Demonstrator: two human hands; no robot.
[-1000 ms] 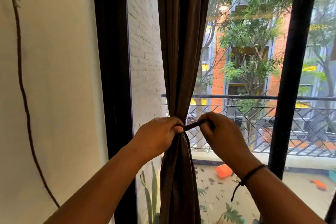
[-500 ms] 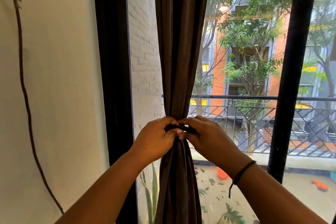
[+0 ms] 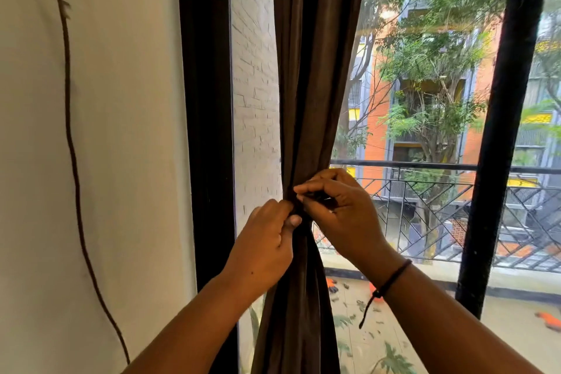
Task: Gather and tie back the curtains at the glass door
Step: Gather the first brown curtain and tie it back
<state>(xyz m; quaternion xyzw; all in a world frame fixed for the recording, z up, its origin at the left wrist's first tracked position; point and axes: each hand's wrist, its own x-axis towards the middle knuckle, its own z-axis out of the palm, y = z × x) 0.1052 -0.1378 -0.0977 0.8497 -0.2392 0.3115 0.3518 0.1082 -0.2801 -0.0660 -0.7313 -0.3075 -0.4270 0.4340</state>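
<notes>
A dark brown curtain [image 3: 315,76] hangs gathered into one bunch in front of the glass door, pinched in at its waist. A thin dark tie band [image 3: 320,200] runs round that waist and is mostly hidden by my fingers. My left hand [image 3: 264,247] grips the bunched curtain from the left, its thumb pressed on the fabric just under the band. My right hand [image 3: 340,215] is at the right of the waist and pinches the band's end between thumb and curled fingers.
A black door frame post [image 3: 206,118] stands left of the curtain, beside a cream wall [image 3: 127,130] with a thin dark cord [image 3: 71,143] hanging on it. Another black post [image 3: 498,143] stands at the right. Beyond the glass lie a balcony railing [image 3: 440,200], trees and buildings.
My right hand, which had pulled the band's end out to the right, has come back in to the curtain's waist. Both hands now sit close together there.
</notes>
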